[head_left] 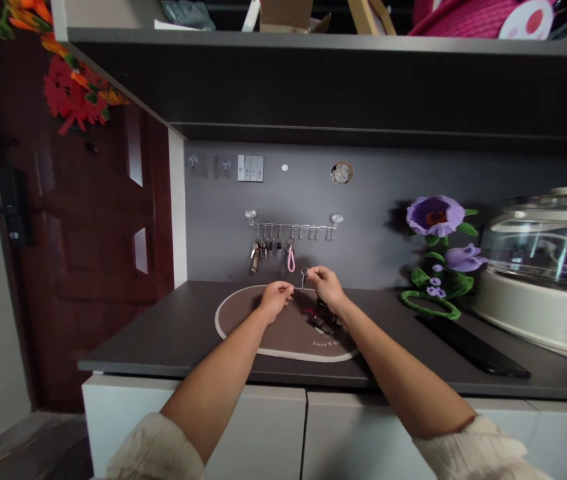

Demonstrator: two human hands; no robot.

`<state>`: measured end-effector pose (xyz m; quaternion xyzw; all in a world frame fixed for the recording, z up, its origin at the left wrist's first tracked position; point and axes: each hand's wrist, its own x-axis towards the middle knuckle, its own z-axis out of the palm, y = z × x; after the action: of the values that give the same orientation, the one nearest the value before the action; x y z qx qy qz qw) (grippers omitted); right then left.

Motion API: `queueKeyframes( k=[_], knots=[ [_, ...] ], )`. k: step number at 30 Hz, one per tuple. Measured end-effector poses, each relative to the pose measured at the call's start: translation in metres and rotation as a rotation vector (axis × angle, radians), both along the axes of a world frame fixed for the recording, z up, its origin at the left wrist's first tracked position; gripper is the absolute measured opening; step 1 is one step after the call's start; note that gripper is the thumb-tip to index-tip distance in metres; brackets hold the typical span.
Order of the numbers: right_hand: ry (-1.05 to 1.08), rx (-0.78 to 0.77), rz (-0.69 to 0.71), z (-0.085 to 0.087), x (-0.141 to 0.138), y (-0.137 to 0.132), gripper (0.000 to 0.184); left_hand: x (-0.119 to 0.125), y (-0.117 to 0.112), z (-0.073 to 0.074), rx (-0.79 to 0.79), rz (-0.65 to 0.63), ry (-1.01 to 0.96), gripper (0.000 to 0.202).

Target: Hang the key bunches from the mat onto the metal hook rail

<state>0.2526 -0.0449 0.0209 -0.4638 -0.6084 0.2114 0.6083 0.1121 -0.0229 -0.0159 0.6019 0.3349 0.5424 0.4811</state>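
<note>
Two hands are held close together above an oval mat [243, 333] on the dark counter [163, 333], just below a hook rail [291, 227] fixed to the grey wall. A small key ring [304, 272] is pinched between thumb and fingertips of the right hand [327, 285] and is raised clear of the mat. Dark keys with a touch of red [321, 319] are seen beneath that hand, though whether they hang from the ring or lie on the mat cannot be told. The fingertips of the left hand [276, 298] are drawn together just beside the ring; whether anything is caught between them cannot be made out at this size.

The step in hand is judged to be fine work on the ring itself — it is steadied by one hand while being met by the other. Any further handling would call for a narrow, precise pinch, since the ring is small and the bunch below it would swing.

Several keys [259, 250] and a pink strap [291, 259] are hung on the rail. Purple flowers [436, 217], a flat black slab [468, 343] and a lidded white cooker [538, 280] are set to the right, well apart from the hands.
</note>
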Motion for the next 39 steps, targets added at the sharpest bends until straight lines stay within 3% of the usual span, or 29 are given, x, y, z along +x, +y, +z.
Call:
queueKeyframes(
  k=[5,10,15,25,39],
  knots=[
    [0.278,-0.117,0.052,0.03,-0.006,0.01,0.002,0.003,0.001,-0.002,-0.015,0.022,0.04,0.011],
    [0.4,-0.15,0.021,0.063,-0.014,0.027,0.01,0.004,0.003,-0.004,-0.026,0.037,0.067,0.01],
    [0.464,-0.15,-0.016,0.078,-0.018,0.047,0.012,0.005,0.005,-0.006,-0.019,0.025,0.098,0.009],
    [0.485,-0.171,-0.099,0.08,-0.023,0.079,0.011,0.007,0.006,-0.006,-0.039,0.014,0.103,0.01],
    [0.422,-0.188,-0.119,0.065,-0.015,0.081,0.013,0.005,0.006,-0.006,-0.04,-0.003,0.096,0.009]
  ],
)
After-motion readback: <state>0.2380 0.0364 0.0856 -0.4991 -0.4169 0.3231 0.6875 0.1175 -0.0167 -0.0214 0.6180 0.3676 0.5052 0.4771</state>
